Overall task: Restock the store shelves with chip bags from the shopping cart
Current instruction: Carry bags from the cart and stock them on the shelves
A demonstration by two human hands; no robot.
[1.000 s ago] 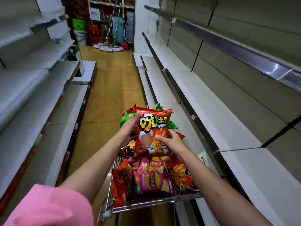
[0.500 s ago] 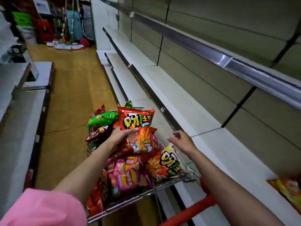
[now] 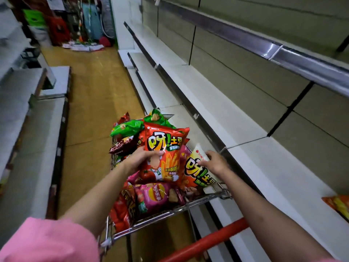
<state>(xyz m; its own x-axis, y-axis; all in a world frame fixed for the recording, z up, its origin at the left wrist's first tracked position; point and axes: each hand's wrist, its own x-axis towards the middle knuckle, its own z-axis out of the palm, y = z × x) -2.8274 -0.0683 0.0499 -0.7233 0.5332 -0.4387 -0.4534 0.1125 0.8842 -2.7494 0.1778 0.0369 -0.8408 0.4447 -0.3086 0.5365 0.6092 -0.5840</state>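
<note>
Half a second ago our right hand was open in the air between the cart and the shelf; now it has come back down and its fingers curl over the top edge of a white bag that stands at the right side of the cart. Our left hand still grips the red bag by its left side and holds it upright above the pile. A second ago both hands were on this red bag, so we now have one bag for each hand. The other bags lie heaped in the cart, and one orange bag lies already on the shelf at the right edge. We judge the next step is to lift both bags over to the shelf, which is just beside the cart, and most of the restocking remains
</note>
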